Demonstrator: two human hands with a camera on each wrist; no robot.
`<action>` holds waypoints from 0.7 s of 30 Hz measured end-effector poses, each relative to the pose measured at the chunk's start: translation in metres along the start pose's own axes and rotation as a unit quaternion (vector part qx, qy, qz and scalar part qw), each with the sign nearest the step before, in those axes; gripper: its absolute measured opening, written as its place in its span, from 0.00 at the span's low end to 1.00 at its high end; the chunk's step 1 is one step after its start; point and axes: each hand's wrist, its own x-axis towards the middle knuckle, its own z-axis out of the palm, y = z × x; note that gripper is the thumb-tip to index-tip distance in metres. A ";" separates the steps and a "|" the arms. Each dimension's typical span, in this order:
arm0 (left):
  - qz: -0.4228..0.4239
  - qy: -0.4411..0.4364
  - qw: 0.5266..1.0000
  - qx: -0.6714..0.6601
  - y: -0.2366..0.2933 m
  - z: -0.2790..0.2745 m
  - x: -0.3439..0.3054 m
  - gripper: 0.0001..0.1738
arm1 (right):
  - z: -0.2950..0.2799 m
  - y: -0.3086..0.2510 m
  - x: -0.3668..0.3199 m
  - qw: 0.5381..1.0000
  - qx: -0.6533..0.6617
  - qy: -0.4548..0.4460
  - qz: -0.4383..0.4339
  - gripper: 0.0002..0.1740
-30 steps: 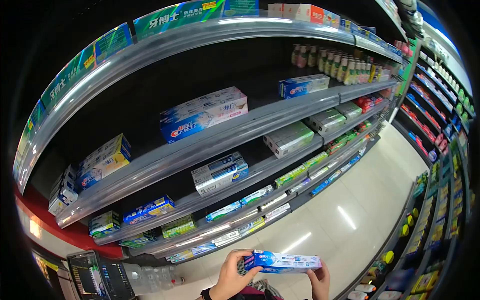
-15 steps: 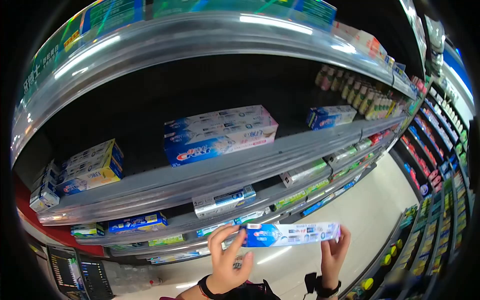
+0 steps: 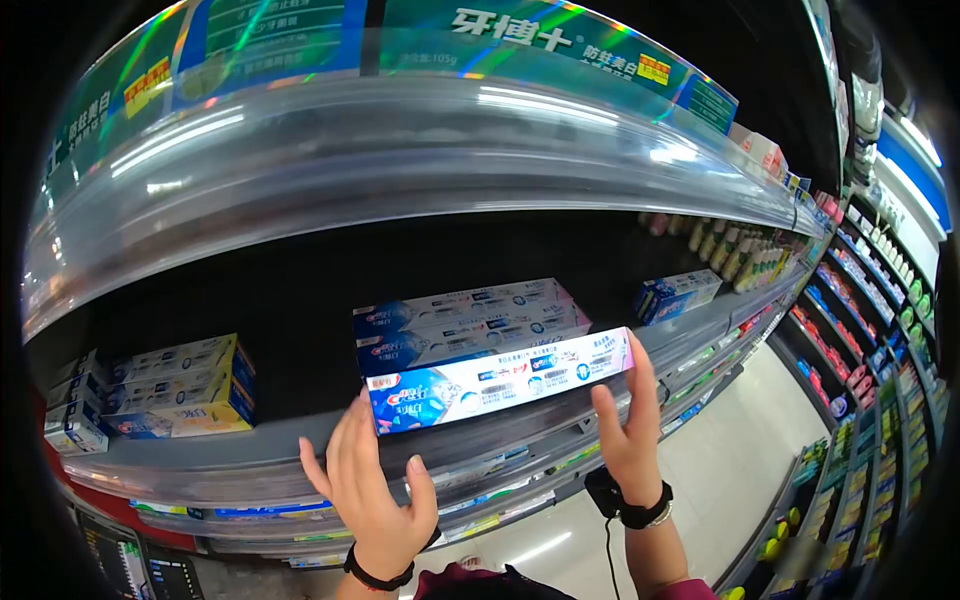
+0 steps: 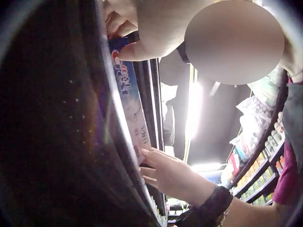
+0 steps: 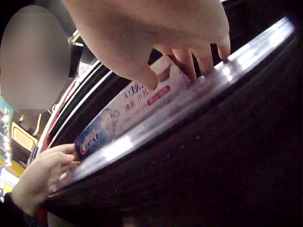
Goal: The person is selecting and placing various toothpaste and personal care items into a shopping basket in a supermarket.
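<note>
The toothpaste box (image 3: 500, 380) is held level between both hands, just in front of the stack of boxes (image 3: 470, 318) on the shelf (image 3: 250, 465). Its left end is pinched by the curled fingertips of the left hand (image 3: 372, 490). The right hand (image 3: 628, 425) is pressed almost flat against the right end. By this view, the box is best kept parallel to the stack and raised clear of the shelf's front lip, with even pressure at both ends. The shelf floor behind the lip is hidden. The wrist views are dark and blurred, and the left thumb's contact cannot be made out.
</note>
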 end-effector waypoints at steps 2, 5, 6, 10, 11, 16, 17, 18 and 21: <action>0.009 0.009 1.000 0.021 -0.006 0.013 -0.001 0.35 | 0.011 0.004 0.003 0.995 -0.088 0.029 -0.046 0.35; 0.021 0.033 0.998 0.047 -0.007 0.017 -0.002 0.35 | 0.018 -0.001 0.009 0.990 -0.134 0.034 -0.027 0.35; 0.021 0.028 0.998 0.048 -0.007 0.016 -0.002 0.35 | 0.019 -0.003 0.010 0.983 -0.182 0.027 -0.026 0.35; 0.022 0.025 0.995 0.091 -0.010 0.017 -0.004 0.35 | 0.030 0.012 0.000 0.967 -0.249 0.031 -0.034 0.35; 0.022 0.025 0.994 0.102 -0.011 0.017 -0.006 0.35 | 0.036 0.015 -0.002 0.969 -0.239 0.053 -0.043 0.35; 0.025 0.072 0.994 0.077 -0.015 0.018 -0.009 0.37 | 0.040 0.013 -0.008 0.973 -0.227 0.038 0.006 0.36; 0.026 0.060 0.997 0.050 -0.016 0.017 -0.011 0.39 | 0.042 0.018 -0.011 0.969 -0.241 0.050 -0.013 0.36; 0.027 0.049 0.998 0.022 -0.017 0.016 -0.014 0.42 | 0.044 0.017 -0.012 0.970 -0.235 0.057 -0.018 0.35; 0.037 0.041 0.997 0.052 -0.017 0.010 -0.016 0.40 | 0.050 0.019 -0.019 0.972 -0.219 0.084 -0.013 0.34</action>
